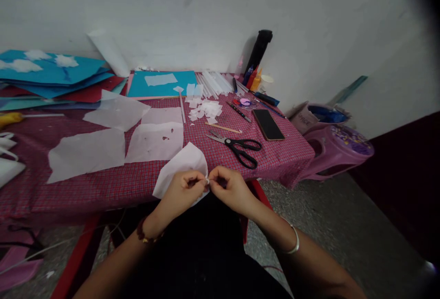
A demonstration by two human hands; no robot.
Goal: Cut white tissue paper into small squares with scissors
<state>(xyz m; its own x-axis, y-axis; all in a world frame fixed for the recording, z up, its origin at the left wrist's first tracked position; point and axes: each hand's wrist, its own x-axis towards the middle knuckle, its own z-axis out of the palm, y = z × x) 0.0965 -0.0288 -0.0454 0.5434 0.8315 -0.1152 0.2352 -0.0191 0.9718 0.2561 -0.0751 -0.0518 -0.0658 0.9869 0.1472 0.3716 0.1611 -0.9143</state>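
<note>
A white paper sheet lies at the table's front edge, partly hidden by my left hand. That hand is closed in a pinch on the sheet's right edge. Right beside it, my right hand pinches a small white twisted bit at the same edge, and the fingertips of both hands nearly touch. Just beyond my right hand lie scissors with black handles. A thin wooden stick rests behind the scissors, and a pile of small white paper pieces is farther back.
Translucent sheets cover the left of the checked tablecloth. A phone and a pen lie right. Blue card, paint bottles and a black cylinder stand behind. A pink stool is beyond the right edge.
</note>
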